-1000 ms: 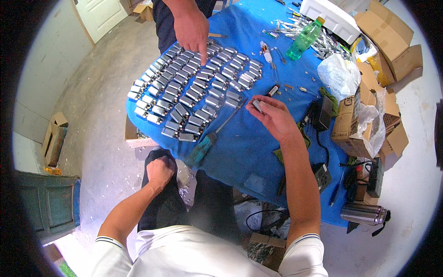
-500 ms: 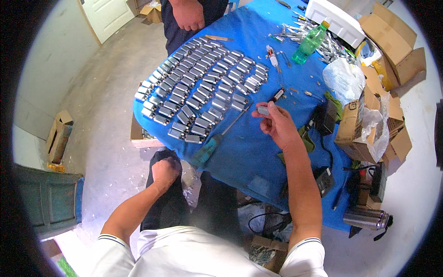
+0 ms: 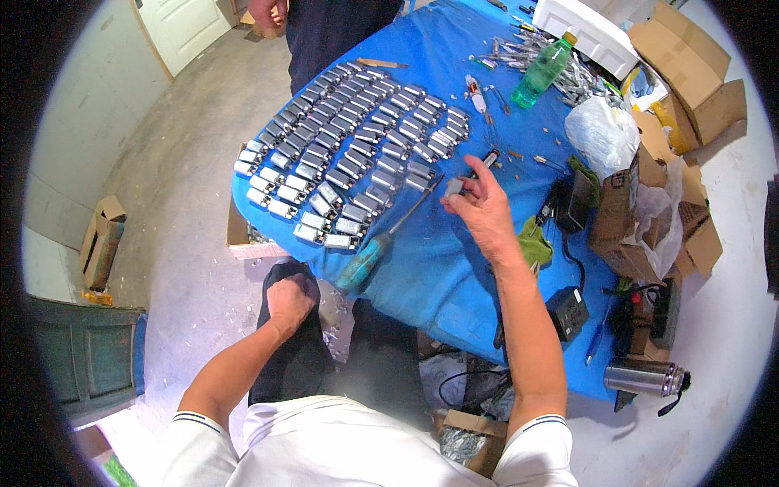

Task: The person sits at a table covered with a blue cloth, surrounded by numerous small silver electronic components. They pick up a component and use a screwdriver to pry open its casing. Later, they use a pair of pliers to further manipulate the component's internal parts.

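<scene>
My right hand [image 3: 487, 215] is raised over the blue-covered table [image 3: 430, 280], pinching a small silver metal case [image 3: 454, 188], shaped like a lighter, between thumb and fingers. Its index finger is stretched up and away. Rows of similar silver cases [image 3: 345, 130], many with a dark fitting at one end, lie to the left of that hand. A long screwdriver [image 3: 361, 264] with a worn teal handle rests beside the nearest row. My left hand [image 3: 290, 298] is closed in a fist on my left knee, below the table edge, with nothing showing in it.
A green bottle [image 3: 544, 73] stands near a heap of metal parts [image 3: 519, 53] and a white foam box [image 3: 588, 36]. Open cartons [image 3: 625, 215] crowd the right side, with a steel flask [image 3: 645, 378] nearer me. Across the table stands another person [image 3: 337, 36].
My right hand has turned and shifted slightly left, and the held case is tilted differently, with the index finger now lifted. The other person's hand has moved left. My left hand stays put.
</scene>
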A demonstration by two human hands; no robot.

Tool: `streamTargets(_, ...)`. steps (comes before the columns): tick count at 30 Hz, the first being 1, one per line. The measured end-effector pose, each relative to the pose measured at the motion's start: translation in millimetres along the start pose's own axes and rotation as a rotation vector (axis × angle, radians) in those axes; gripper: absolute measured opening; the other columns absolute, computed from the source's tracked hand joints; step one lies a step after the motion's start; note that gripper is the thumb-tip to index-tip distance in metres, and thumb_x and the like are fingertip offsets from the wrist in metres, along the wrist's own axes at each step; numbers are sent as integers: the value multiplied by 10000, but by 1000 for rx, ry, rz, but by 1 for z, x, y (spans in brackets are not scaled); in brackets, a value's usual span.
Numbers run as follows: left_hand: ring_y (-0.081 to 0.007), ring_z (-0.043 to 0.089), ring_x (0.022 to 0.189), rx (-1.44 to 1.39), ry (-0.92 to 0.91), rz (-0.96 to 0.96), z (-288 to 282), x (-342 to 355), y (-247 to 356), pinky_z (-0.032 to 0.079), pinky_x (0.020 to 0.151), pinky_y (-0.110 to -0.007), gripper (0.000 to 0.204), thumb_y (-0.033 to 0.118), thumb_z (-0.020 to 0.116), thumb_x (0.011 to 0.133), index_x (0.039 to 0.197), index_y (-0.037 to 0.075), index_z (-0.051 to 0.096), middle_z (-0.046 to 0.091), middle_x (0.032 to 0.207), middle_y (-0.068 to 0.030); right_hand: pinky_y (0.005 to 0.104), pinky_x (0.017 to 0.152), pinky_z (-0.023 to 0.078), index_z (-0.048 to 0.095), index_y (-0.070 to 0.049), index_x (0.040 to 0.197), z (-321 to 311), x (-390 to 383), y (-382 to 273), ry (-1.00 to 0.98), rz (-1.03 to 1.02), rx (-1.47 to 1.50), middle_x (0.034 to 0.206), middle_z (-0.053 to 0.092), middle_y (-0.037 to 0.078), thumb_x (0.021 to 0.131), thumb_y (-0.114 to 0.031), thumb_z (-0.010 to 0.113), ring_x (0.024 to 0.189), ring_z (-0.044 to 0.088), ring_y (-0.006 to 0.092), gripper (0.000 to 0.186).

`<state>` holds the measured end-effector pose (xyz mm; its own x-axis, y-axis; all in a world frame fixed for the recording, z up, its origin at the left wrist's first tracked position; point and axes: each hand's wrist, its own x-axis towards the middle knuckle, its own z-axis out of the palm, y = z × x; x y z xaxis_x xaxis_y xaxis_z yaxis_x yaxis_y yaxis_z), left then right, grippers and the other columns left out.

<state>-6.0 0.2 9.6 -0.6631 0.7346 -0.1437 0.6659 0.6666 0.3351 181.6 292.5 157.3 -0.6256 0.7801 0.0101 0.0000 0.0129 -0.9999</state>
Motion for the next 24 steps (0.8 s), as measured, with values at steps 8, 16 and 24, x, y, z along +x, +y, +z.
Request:
streamTargets(8, -383, 637, 734, -21, 6, 0, -1, -1, -5, 500, 674, -474, 198, 247, 585, 772, 772, 61, 653, 657, 783, -199, 243, 726, 485, 600, -9, 1016, 1, 5, 17, 0, -145, -257, 881, 624, 30, 758, -23, 669, 810, 592, 99, 267)
streamTargets(16, -390, 633, 751, -30, -12, -20, -2, 0, -2, 498, 685, -475, 186, 226, 591, 758, 789, 53, 651, 652, 783, -204, 236, 705, 482, 599, -22, 966, 0, 3, 15, -2, -122, -204, 862, 620, 16, 735, -11, 692, 775, 582, 92, 249)
streamTargets(24, -384, 636, 758, -26, -12, -23, -3, -2, -4, 498, 684, -472, 186, 219, 579, 773, 786, 49, 654, 652, 787, -207, 255, 758, 504, 575, 8, 1043, 7, 0, 9, -47, -8, 19, 917, 647, 69, 758, -18, 704, 838, 616, 128, 314)
